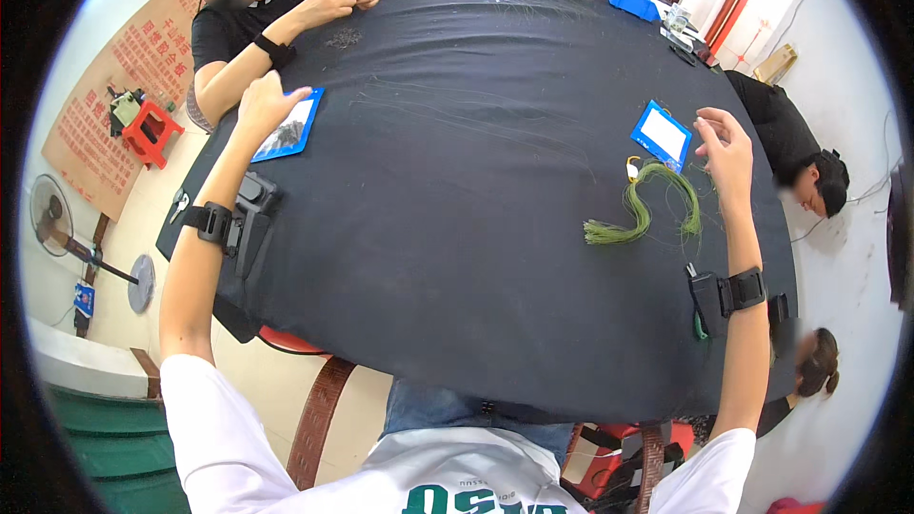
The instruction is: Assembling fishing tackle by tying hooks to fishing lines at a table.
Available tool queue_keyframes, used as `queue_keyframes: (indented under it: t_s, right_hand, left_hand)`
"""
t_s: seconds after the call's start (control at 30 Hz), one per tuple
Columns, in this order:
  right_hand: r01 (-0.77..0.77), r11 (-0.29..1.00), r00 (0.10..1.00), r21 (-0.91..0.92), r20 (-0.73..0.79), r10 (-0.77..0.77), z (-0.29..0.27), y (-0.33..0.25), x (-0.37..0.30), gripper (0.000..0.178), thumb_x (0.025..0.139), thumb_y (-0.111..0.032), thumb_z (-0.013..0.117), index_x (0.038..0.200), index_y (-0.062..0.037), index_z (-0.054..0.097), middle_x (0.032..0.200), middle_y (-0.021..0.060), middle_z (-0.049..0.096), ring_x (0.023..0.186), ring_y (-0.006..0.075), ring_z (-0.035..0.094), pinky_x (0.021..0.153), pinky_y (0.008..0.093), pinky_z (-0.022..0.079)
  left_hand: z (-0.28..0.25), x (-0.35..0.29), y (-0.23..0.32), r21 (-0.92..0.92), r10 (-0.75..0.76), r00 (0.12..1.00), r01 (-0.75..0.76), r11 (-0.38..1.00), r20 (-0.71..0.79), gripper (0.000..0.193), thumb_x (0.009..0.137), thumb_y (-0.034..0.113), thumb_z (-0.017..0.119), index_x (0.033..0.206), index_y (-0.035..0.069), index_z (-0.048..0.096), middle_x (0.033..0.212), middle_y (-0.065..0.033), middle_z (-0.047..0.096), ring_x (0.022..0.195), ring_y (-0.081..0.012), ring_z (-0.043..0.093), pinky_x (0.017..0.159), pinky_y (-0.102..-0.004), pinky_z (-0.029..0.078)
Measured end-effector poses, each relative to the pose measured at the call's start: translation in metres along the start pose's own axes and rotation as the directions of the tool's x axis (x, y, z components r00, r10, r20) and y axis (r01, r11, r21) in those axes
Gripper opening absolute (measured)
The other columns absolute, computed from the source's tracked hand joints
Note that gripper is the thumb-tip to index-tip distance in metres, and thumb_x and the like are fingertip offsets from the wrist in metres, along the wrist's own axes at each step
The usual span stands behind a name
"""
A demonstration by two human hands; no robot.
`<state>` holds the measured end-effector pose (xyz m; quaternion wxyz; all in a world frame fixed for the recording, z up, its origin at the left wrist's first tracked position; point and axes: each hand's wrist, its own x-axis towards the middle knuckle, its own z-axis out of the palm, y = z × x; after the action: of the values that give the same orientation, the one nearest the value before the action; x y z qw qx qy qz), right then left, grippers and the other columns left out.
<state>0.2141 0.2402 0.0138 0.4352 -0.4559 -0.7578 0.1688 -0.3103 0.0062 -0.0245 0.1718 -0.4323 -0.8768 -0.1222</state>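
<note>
My left hand is raised at the left edge of the black-covered table, thumb stretched out from the other fingers, with nothing visible in it. Beside it lies a blue-edged packet with small dark pieces in it, partly hidden by the hand. On the right, my right hand hovers with its fingers bent and apart, and I see nothing between them. Close to that hand lie a blue-bordered white card or packet and a bundle of green thread-like strands, bound with a white tie.
A black case-like object sits by my left forearm. Across on the left, a co-worker's hands work near a small dark pile. Loose thin strands cross the cloth. Far right stands a blue bin; other people sit along the right side.
</note>
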Motion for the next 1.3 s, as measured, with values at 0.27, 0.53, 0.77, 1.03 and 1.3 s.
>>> queue_keyframes:
  t_s: [0.27, 0.53, 0.77, 1.03, 1.3]
  right_hand:
    - [-0.034, 0.995, 0.999, 0.093, 0.013, 0.033, -0.008, 0.010, -0.027, 0.025, 0.087, -0.013, 0.060, 0.110, -0.0048, 0.059, 0.087, 0.0088, 0.067, 0.064, 0.0119, 0.064, 0.053, 0.0244, 0.048]
    - [-0.010, 0.998, 1.000, 0.056, 0.011, 0.010, -0.015, 0.013, -0.046, 0.027, 0.087, -0.011, 0.059, 0.112, -0.0028, 0.057, 0.087, 0.0099, 0.067, 0.065, 0.0132, 0.065, 0.057, 0.0248, 0.049]
    - [-0.127, 0.944, 0.965, 0.305, 0.256, 0.047, -0.001, 0.000, -0.063, 0.022, 0.090, -0.018, 0.055, 0.106, -0.0039, 0.061, 0.083, 0.0081, 0.068, 0.061, 0.0102, 0.062, 0.050, 0.0215, 0.046]
    - [-0.592, 0.670, 0.497, 0.448, 0.857, -0.135, 0.040, -0.084, -0.123, 0.035, 0.096, -0.030, 0.051, 0.102, 0.0027, 0.061, 0.084, 0.0120, 0.067, 0.068, 0.0180, 0.067, 0.054, 0.0243, 0.053]
    - [-0.594, 0.612, 0.529, 0.522, 0.827, -0.192, 0.054, -0.060, -0.129, 0.021, 0.090, -0.019, 0.060, 0.088, 0.0018, 0.063, 0.076, 0.0078, 0.065, 0.064, 0.0131, 0.065, 0.055, 0.0243, 0.054]
  left_hand:
    - [0.029, -0.010, -0.004, 0.008, -0.221, 0.936, 0.227, 0.974, 0.274, 0.100, 0.063, 0.066, 0.071, 0.124, -0.008, 0.043, 0.115, -0.0308, 0.056, 0.109, -0.0398, 0.057, 0.091, -0.0438, 0.047]
    - [0.027, -0.023, -0.005, -0.161, -0.071, 0.995, 0.081, 0.984, 0.067, 0.096, 0.063, 0.050, 0.075, 0.135, -0.001, 0.036, 0.119, -0.0292, 0.053, 0.113, -0.0424, 0.050, 0.096, -0.0455, 0.041]
    - [-0.060, -0.085, 0.089, -0.695, 0.326, 0.944, -0.201, 0.691, 0.051, 0.092, 0.066, 0.034, 0.076, 0.141, 0.006, 0.030, 0.125, -0.0177, 0.051, 0.116, -0.0260, 0.049, 0.099, -0.0369, 0.036]
    - [-0.077, -0.147, 0.193, -0.697, 0.823, 0.563, -0.618, 0.363, -0.072, 0.094, 0.059, 0.019, 0.076, 0.139, -0.001, 0.030, 0.133, -0.0208, 0.041, 0.121, -0.0349, 0.042, 0.104, -0.0409, 0.032]
    - [-0.057, -0.155, 0.213, -0.635, 0.838, 0.544, -0.663, 0.397, -0.043, 0.105, 0.058, 0.034, 0.081, 0.141, 0.000, 0.026, 0.129, -0.0215, 0.042, 0.119, -0.0375, 0.041, 0.102, -0.0441, 0.032]
